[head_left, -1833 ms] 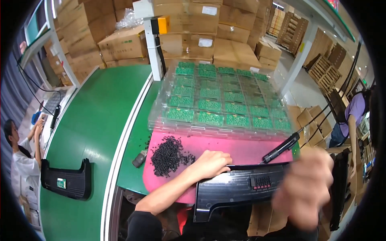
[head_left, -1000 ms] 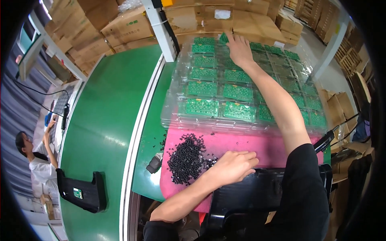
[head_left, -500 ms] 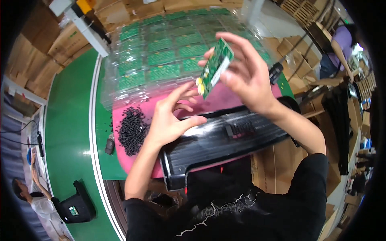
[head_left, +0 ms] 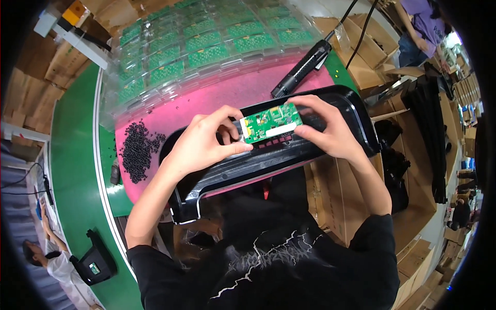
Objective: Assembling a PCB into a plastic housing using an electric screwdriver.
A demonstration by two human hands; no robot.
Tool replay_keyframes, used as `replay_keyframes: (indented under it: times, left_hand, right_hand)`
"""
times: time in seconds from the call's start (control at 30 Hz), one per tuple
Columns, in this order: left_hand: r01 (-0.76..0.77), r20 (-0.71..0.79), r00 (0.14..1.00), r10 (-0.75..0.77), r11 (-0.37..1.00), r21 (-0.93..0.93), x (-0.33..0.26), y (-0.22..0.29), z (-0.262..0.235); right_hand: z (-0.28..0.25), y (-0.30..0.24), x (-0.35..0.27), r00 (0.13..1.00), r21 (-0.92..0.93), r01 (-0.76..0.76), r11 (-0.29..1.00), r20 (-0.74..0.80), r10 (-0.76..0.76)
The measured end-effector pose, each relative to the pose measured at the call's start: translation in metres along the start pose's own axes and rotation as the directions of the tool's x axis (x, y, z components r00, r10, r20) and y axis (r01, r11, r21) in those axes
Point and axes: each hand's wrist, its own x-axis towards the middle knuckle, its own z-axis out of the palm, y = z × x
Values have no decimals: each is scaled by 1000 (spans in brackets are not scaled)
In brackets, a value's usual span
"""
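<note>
A green circuit board point(head_left: 270, 123) with white and yellow connectors at its left end is held between both my hands, over a long black plastic housing point(head_left: 232, 170). My left hand point(head_left: 209, 139) grips the connector end between thumb and fingers. At the opposite end, my right hand point(head_left: 325, 126) pinches the board's edge. Below the board shows a row of small slots in the housing. The housing lies across the pink mat point(head_left: 206, 103), close to my body. Whether the board touches the housing, I cannot tell.
Clear trays of green boards point(head_left: 201, 36) stand behind the mat. A black electric screwdriver point(head_left: 302, 67) lies at the right, its cable running upward. Black screws point(head_left: 137, 152) are heaped at the left. Across the green table, a person point(head_left: 54, 261) sits beside another black housing point(head_left: 95, 261).
The board has come down from above the mat to the housing and turned flatter. My left hand now grips it too. The screwdriver shows fully on the mat.
</note>
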Motion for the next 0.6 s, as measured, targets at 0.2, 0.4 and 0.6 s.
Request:
replay_keyframes:
  times: [0.2, 0.4, 0.6]
  left_hand:
    - [-78, 61, 996, 59, 916, 394, 5, -10, 20]
    - [-111, 31, 993, 110, 862, 494, 5, -17, 29]
    - [-135, 0, 988, 156, 855, 502, 5, -20, 31]
  right_hand:
    - [2, 33, -10, 988, -279, 79, 957, 152, -37]
    - [6, 38, -11, 991, -284, 93, 954, 118, -61]
    - [7, 38, -12, 994, -313, 75, 947, 102, -45]
